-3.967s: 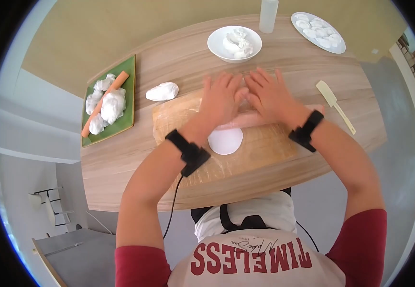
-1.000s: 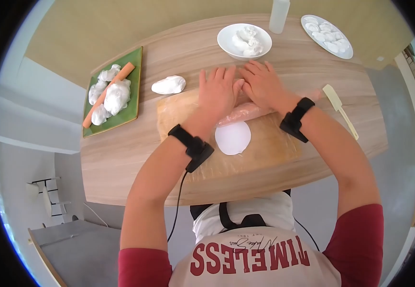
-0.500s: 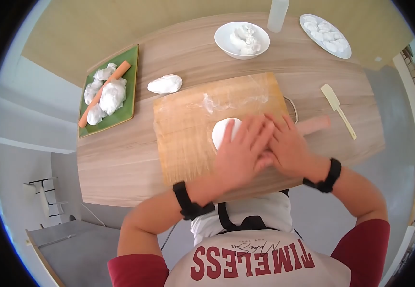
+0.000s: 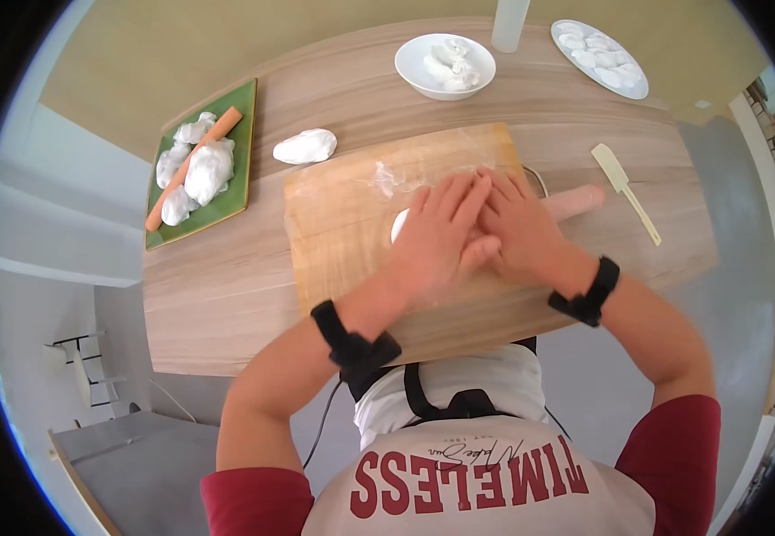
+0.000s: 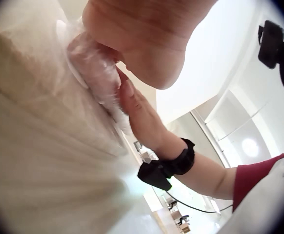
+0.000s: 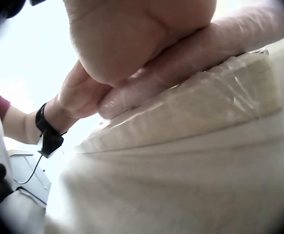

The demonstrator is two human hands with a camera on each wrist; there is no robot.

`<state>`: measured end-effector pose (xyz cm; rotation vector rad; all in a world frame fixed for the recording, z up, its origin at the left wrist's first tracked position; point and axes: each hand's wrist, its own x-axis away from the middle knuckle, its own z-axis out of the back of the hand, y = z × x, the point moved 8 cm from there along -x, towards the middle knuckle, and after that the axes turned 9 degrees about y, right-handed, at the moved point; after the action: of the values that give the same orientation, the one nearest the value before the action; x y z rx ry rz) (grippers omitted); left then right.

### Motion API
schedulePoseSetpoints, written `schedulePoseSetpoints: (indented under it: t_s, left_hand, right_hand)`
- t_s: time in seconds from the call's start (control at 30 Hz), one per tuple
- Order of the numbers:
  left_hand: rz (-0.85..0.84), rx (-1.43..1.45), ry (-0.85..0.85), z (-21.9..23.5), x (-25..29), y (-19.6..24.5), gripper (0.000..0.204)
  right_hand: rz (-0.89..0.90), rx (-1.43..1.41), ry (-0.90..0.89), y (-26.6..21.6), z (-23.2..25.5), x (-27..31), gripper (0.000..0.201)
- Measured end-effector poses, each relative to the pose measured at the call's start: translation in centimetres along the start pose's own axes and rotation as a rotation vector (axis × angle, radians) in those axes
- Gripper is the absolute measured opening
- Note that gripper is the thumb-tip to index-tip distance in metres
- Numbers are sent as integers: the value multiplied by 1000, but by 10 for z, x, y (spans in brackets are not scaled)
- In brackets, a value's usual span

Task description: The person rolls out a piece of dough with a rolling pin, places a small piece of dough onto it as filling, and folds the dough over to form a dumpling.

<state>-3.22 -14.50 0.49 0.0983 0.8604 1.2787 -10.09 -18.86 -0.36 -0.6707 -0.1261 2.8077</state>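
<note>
Both hands lie palm-down on a rolling pin (image 4: 577, 202) wrapped in clear film, with fingers extended forward. My left hand (image 4: 432, 234) covers its left end, and my right hand (image 4: 530, 230) is right beside it, thumbs close together. In the right wrist view the right palm (image 6: 137, 41) presses on the pin (image 6: 186, 58). A flat white dough round (image 4: 398, 225) shows only its left edge past the left fingers; the rest is hidden under the hands. The left wrist view has the pin (image 5: 95, 66) over the dough. Beneath lies a film-wrapped wooden cutting board (image 4: 338, 241).
A wrapped white lump (image 4: 305, 146) lies behind the board. At left is a green tray (image 4: 243, 134) with wrapped lumps and an orange stick. Behind stand a white bowl (image 4: 410, 76), a bottle (image 4: 510, 25) and a plate (image 4: 635, 87) of white pieces. A cream spatula (image 4: 620, 179) lies right.
From the far part of the board, the hands and rolling pin came back toward the body across the dough round, then moved slightly forward again, covering most of it.
</note>
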Motion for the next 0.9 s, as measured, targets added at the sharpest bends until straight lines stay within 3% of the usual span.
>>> schedulePoseSetpoints:
  t_s: [0.07,0.13,0.27,0.33,0.47,0.53,0.57,0.63,0.77,0.83,0.87,0.9]
  left_hand:
    - [-55,27,27,7,10,21,57]
    - [209,382,-95,2,19,13,52]
    - [214,148,31,33,14,-33,42]
    - [195,-8,-189,20,10,-48,32]
    - [192,-32,-260,21,7,-37,29]
    - [168,-170,-353,19,-9,-42,27]
    - [171,-171,-348,20,-19,-47,27]
    - [281,-122,-634,5,-23,-61,27]
    - [291,74,-625,27,-35,-53,24]
    - [830,502,-374,45,-20,-66,24]
    - [832,496,-376,43,-9,-64,24]
    - [942,546,-295,41,9,-69,23]
  right_hand:
    - [13,31,34,-20,15,19,48]
    - [-37,-6,4,-30,22,40,45]
    - [-70,-105,72,-32,30,55,39]
    - [-14,-185,131,-30,38,59,35]
    - [-68,-164,168,-16,64,73,38]
    - [-245,-161,225,7,77,82,43]
    - [-240,-161,224,9,80,83,43]
    - [-333,-212,272,22,88,86,44]
    - [-402,-277,327,35,97,92,43]
    - [-439,-318,329,40,98,92,43]
    - [-440,-322,333,42,98,91,43]
    - [-422,-309,330,41,98,90,42]
